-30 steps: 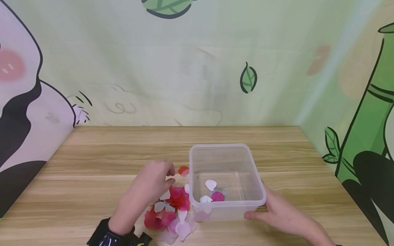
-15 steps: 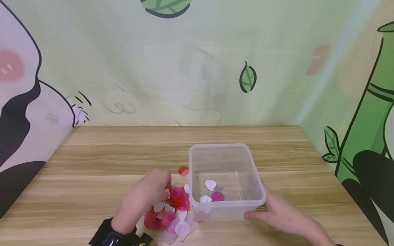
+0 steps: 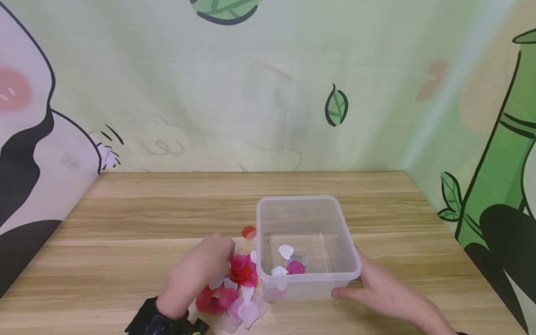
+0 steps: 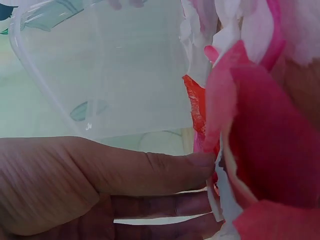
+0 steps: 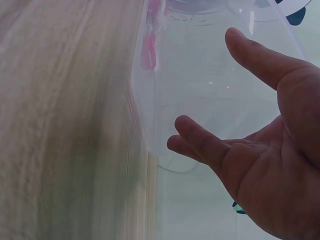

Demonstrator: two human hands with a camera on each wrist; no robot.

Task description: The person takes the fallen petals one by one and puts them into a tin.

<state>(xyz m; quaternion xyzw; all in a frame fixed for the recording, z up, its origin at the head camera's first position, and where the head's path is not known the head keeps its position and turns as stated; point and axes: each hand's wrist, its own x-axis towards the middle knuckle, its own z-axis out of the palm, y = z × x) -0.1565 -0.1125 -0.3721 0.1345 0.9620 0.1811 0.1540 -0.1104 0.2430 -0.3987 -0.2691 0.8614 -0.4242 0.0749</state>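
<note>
At the left of the clear plastic box (image 3: pixel 309 288) lies a loose pile of red, pink, white and lilac artificial petals (image 3: pixel 228 298). My left hand (image 3: pixel 205 260) reaches down into the pile's far left edge; in the left wrist view its thumb (image 4: pixel 170 172) and fingers close at the edge of a pale petal (image 4: pixel 214 200), beside large pink petals (image 4: pixel 275 135). Inside the box are a few white petals (image 3: pixel 286 252) and a magenta petal (image 3: pixel 295 267). My right hand (image 3: pixel 377 291) steadies the box's right side, its thumb and fingers spread in the right wrist view (image 5: pixel 270 165).
A red petal (image 3: pixel 249 231) lies apart, beyond the pile near the box's left wall. The wood-grain table (image 3: pixel 167 200) ends at a backdrop (image 3: pixel 268 93) printed with a panda, leaves and bamboo. A black strap (image 3: pixel 157 321) is around my left wrist.
My left hand has come down and toward me into the petals, covering a white petal that showed before. My right hand and the box stay put.
</note>
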